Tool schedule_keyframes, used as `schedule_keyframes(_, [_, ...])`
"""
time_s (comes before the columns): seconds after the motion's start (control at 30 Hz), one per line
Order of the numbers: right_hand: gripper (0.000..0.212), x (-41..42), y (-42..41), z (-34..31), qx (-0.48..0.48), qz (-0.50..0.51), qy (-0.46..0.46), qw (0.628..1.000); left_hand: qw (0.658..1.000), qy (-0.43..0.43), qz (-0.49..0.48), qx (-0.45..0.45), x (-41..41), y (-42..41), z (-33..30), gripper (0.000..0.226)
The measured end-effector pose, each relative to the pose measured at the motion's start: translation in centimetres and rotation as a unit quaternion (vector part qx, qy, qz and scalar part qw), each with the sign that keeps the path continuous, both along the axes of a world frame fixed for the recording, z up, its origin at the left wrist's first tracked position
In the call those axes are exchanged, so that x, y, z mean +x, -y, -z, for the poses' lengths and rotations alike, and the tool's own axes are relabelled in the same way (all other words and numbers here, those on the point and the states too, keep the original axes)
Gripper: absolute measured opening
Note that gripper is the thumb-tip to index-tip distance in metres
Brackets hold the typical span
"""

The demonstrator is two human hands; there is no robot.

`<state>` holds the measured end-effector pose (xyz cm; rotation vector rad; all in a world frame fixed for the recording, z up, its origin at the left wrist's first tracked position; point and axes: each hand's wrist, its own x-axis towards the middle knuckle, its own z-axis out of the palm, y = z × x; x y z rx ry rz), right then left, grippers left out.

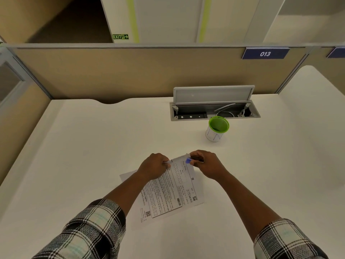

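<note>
Papers: printed sheets on the bench, nearer the person than the cup, far edge lifted.
Left hand: grip pinching that edge.
Right hand: grip pinching a blue clip there (kind unclear).
Advice: square the sheets first, then seat the clip fully.

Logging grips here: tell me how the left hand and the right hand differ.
The left hand pinches the printed sheet itself at its far edge; the right hand pinches a small blue piece at the sheet's far right corner. The left hand covers the sheet's left side; the right hand lies mostly beyond its right edge. Both are curled, side by side.
</note>
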<state>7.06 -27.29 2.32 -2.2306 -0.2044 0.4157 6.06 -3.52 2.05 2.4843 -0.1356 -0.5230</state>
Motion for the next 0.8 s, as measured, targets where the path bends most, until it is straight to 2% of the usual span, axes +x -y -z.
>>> schedule_keyframes(0.07, [0.023,-0.1,0.2,0.0,-0.006,0.027,0.031,0.999,1.000,-0.004,-0.014,-0.011,0.0,-0.3,0.1,0.039])
schedule_keyframes(0.17, [0.013,0.0,0.7,0.4,-0.038,0.084,0.060,0.994,0.999,-0.004,-0.038,-0.022,0.0,-0.7,0.2,0.037])
schedule_keyframes(0.33, [0.015,0.7,1.7,1.8,-0.128,0.147,0.059,0.979,0.994,-0.004,-0.086,-0.064,-0.2,-1.7,0.6,0.033])
schedule_keyframes(0.5, [0.035,0.4,1.8,3.9,-0.135,0.238,0.020,0.962,0.983,-0.006,-0.150,-0.106,-0.4,-2.6,1.1,0.031])
schedule_keyframes(0.8, [0.039,0.0,1.5,5.5,-0.152,0.238,-0.007,0.959,0.946,-0.038,-0.242,-0.213,-1.1,-3.8,1.4,0.020])
